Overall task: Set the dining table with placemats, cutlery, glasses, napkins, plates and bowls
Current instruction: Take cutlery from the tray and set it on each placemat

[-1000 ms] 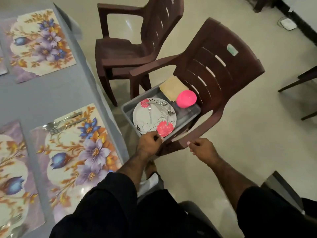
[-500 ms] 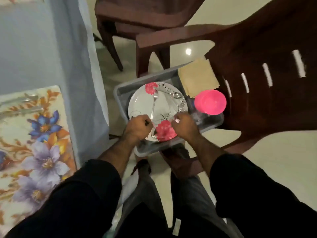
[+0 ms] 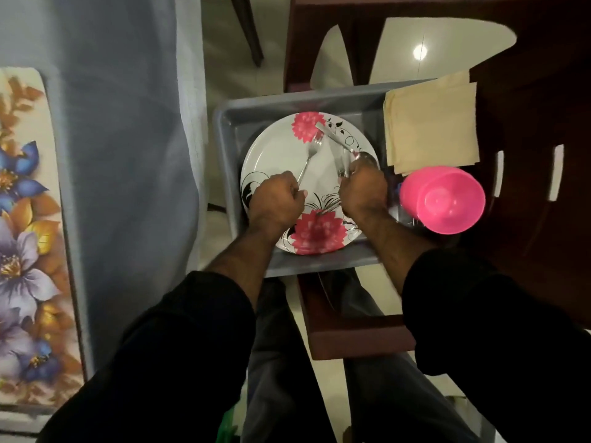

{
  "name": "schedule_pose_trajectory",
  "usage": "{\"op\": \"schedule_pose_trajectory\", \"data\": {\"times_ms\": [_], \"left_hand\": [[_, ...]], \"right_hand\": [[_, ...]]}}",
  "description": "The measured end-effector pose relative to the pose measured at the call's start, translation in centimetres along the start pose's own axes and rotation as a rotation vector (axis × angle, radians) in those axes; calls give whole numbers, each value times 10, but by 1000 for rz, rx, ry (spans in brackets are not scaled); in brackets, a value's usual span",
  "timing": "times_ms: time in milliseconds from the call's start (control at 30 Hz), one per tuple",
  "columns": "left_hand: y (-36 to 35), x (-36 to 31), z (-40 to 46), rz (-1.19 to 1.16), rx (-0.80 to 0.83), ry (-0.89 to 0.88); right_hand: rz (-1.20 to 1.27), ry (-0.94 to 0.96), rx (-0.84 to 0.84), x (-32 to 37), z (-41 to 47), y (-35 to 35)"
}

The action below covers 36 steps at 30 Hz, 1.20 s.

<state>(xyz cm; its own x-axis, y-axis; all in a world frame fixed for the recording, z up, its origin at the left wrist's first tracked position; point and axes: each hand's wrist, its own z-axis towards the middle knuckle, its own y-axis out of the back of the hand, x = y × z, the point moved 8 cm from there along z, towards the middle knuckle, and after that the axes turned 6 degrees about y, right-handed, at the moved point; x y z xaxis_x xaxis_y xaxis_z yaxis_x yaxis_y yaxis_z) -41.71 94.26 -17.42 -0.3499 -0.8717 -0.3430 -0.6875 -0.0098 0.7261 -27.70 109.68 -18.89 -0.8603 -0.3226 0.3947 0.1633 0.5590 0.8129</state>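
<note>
Since a moment ago we have leaned in over the tub (image 3: pixel 230 129) on the chair (image 3: pixel 527 75), and our right hand (image 3: pixel 363 190) has come off the chair arm onto the plate (image 3: pixel 275 158). Our left hand (image 3: pixel 276 201) is curled round a fork (image 3: pixel 308 159); the right closes on other cutlery, likely a spoon (image 3: pixel 342 142), though the blur leaves us unsure. Taking cutlery first probably frees the plate for lifting. The napkins (image 3: pixel 431 123) and pink bowl (image 3: pixel 443 199) wait alongside; a placemat (image 3: pixel 22 219) lies on the bench (image 3: pixel 121 123).
</note>
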Motion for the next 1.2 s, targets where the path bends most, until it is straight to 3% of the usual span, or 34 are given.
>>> {"op": "schedule_pose_trajectory", "data": {"times_ms": [333, 600, 767, 967, 1200], "left_hand": [[-6, -22, 21, 171, -54, 107], [-8, -27, 18, -37, -42, 322], [-10, -36, 17, 6, -25, 284], [-9, -28, 16, 91, -28, 189], [6, -9, 0, 161, -83, 134]], "right_hand": [[397, -142, 156, -27, -10, -8], [781, -137, 97, -30, -8, 14], [896, -232, 58, -32, -6, 16], [777, -237, 63, -35, -11, 9], [273, -1, 61, -7, -13, 1]]}}
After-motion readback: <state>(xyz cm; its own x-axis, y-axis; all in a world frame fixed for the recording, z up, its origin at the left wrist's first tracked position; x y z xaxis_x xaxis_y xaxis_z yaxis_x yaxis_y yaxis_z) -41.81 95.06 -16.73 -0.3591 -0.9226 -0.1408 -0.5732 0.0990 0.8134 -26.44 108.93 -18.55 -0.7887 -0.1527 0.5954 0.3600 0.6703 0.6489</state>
